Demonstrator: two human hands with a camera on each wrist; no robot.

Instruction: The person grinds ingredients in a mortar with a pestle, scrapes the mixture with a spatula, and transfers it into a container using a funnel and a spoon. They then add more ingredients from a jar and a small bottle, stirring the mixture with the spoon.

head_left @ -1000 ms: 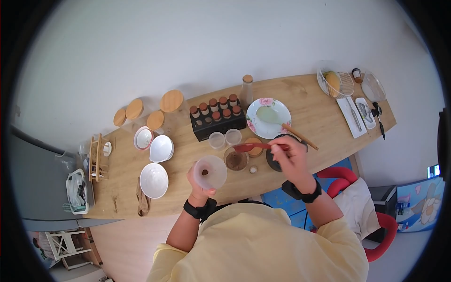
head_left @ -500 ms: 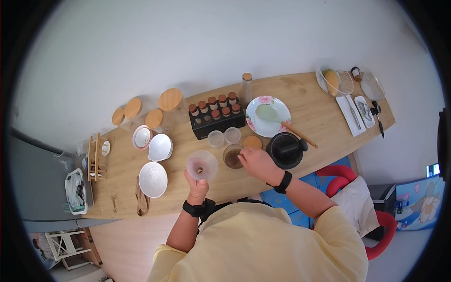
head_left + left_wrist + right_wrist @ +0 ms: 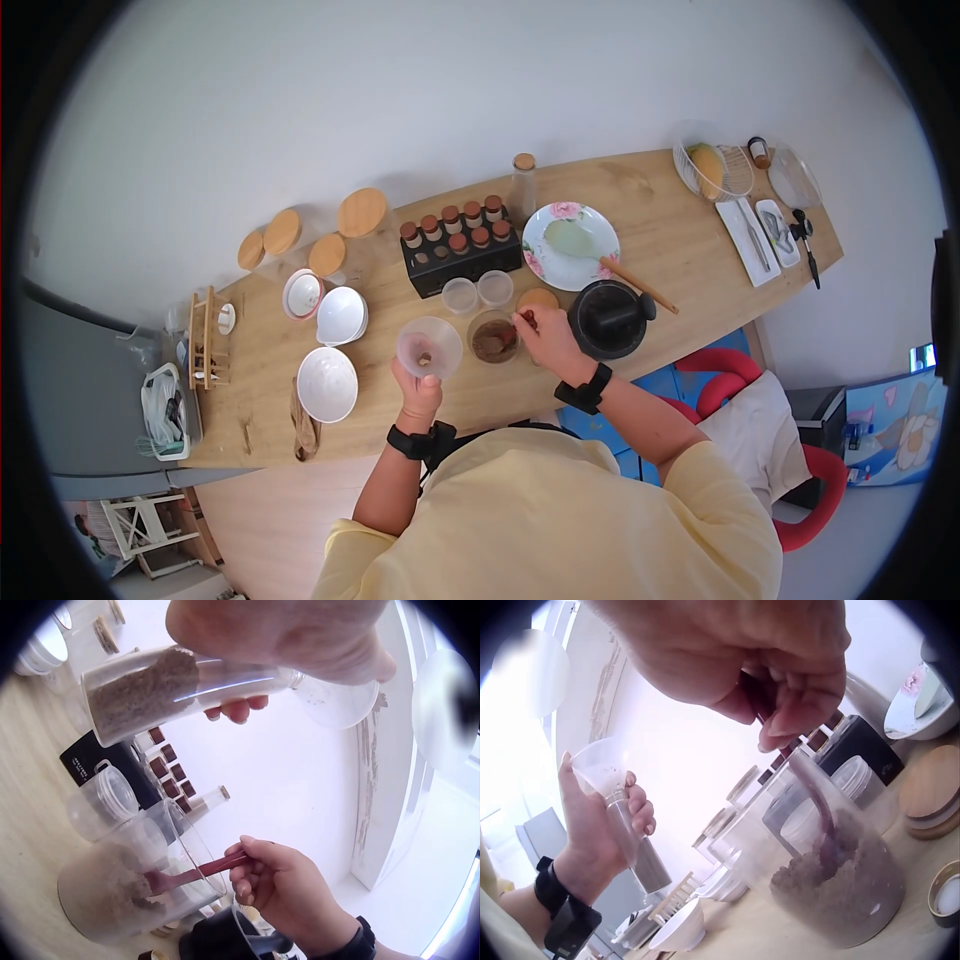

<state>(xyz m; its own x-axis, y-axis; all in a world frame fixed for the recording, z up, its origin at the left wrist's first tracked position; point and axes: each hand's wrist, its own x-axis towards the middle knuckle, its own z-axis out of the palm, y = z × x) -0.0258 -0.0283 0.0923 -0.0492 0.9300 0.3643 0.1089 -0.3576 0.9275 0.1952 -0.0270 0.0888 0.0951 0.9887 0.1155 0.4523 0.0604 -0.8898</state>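
My left hand is gripping the bottle with the funnel in its mouth; my right is pinching the red spoon, dipping into brown powder in the clear jar.

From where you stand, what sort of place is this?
Likely a home kitchen or food-prep corner: open jar of brown powder, black mortar with pestle, and a rack of capped jars on a wooden table.

- Clear bottle, part-filled with brown powder, is held aloft.
- Translucent funnel is seated in its neck.
- Red spoon is dipped into brown powder in a clear jar, set upright.
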